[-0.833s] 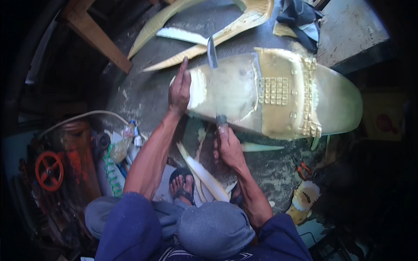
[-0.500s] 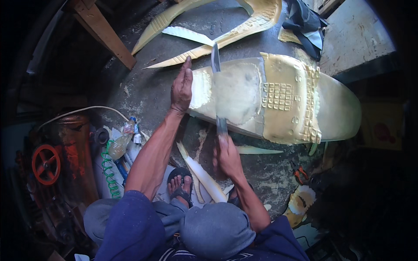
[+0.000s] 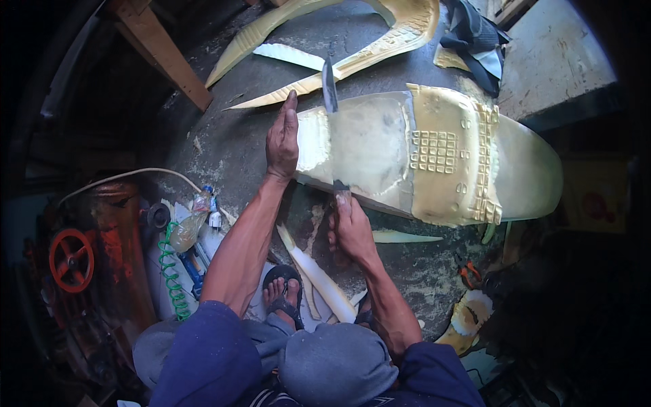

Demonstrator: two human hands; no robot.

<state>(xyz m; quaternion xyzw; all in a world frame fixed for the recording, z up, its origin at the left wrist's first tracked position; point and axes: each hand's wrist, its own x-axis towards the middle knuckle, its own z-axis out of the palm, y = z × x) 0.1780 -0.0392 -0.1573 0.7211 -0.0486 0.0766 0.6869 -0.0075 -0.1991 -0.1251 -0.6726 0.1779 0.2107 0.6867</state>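
Note:
A long seat-shaped block of foam lies across the floor in front of me, pale and shaved at the left, yellow with a moulded grid at its middle. My left hand rests flat against its left end, fingers stretched out. My right hand is wrapped round the near end of a long knife. The knife spans the foam's width near the left end, its tip past the far edge. The blade's middle stretch hardly shows; I cannot tell whether it is sunk in the foam or seen edge-on.
A curved yellow foam offcut lies beyond the block, with dark fabric at its right. Foam strips lie by my feet. Orange-handled pliers are at the right. At left stand a rusty cylinder with a red handwheel and a green coiled hose.
My right hand and the knife have shifted slightly; the tip has come a little left, and less of the blade's middle shows. The left hand stays against the foam.

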